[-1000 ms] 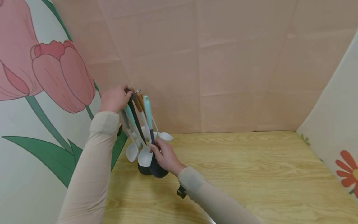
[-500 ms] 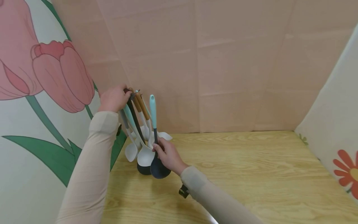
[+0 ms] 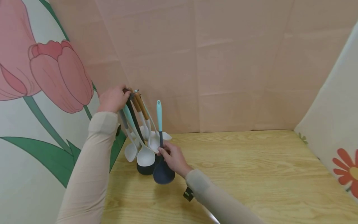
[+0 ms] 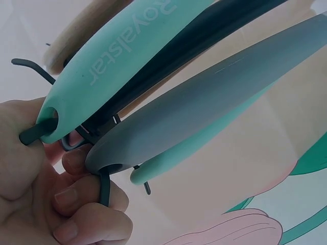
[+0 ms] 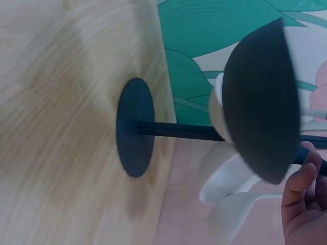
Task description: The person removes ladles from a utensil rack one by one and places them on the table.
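Note:
In the head view my left hand (image 3: 112, 99) grips the top of a black utensil stand (image 5: 135, 102), whose round base rests on the table in the right wrist view. Spoons and ladles hang from its hooks, among them a white ladle (image 3: 146, 157) with a turquoise handle. A grey handle (image 4: 204, 102) and a turquoise handle (image 4: 117, 66) hang close to my left fingers. My right hand (image 3: 175, 159) pinches a dark ladle (image 3: 163, 175) low on its stem, bowl down and turquoise handle up. This ladle is held off the table, to the right of the stand.
The wood-grain table (image 3: 237, 174) stretches to the right. A pink sheet (image 3: 237, 77) hangs behind it. On the left stands a wall panel with painted tulips (image 3: 62, 74), close to the stand. Another panel with a red flower (image 3: 346, 168) borders the right side.
My right hand has moved right and slightly toward me with the dark ladle, away from the hanging utensils. My left hand has stayed at the top of the stand.

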The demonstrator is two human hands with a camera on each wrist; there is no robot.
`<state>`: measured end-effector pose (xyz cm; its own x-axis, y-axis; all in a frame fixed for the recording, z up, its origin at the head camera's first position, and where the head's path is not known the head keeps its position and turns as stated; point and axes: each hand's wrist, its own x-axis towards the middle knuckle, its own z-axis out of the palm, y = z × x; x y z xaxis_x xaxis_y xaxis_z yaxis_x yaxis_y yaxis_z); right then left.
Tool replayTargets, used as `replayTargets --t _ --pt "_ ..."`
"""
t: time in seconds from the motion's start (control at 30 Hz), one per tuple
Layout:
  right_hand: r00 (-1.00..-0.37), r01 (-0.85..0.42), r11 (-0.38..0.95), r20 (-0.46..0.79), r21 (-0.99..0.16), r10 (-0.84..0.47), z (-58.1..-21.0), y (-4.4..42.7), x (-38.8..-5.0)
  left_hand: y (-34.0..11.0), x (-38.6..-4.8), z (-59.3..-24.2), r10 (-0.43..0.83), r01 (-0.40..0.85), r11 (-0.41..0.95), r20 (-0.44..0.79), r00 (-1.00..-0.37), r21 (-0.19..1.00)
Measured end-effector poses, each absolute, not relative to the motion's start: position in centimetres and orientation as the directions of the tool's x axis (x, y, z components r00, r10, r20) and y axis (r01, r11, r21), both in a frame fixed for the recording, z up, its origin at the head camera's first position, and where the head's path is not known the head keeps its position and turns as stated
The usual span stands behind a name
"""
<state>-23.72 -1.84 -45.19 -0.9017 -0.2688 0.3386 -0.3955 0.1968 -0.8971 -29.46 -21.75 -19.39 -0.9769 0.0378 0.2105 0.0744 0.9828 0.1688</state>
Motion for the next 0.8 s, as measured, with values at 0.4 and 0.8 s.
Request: replayTargets --t 0.4,0.8 --pt "-0.946 -0.3 0.19 0.266 -0.935 -0.185 -48.6 -0.7 -23.9 -21.7 -29.6 -19.5 0.036 0.071 0.985 0.208 -0.977 0.16" --pt "-0.969 -0.222 0.195 0.195 -0.955 -0.151 -51.1 0.2 -24.1 -21.6 -29.6 -19.6 0.035 0.068 0.985 0.209 -0.977 0.156"
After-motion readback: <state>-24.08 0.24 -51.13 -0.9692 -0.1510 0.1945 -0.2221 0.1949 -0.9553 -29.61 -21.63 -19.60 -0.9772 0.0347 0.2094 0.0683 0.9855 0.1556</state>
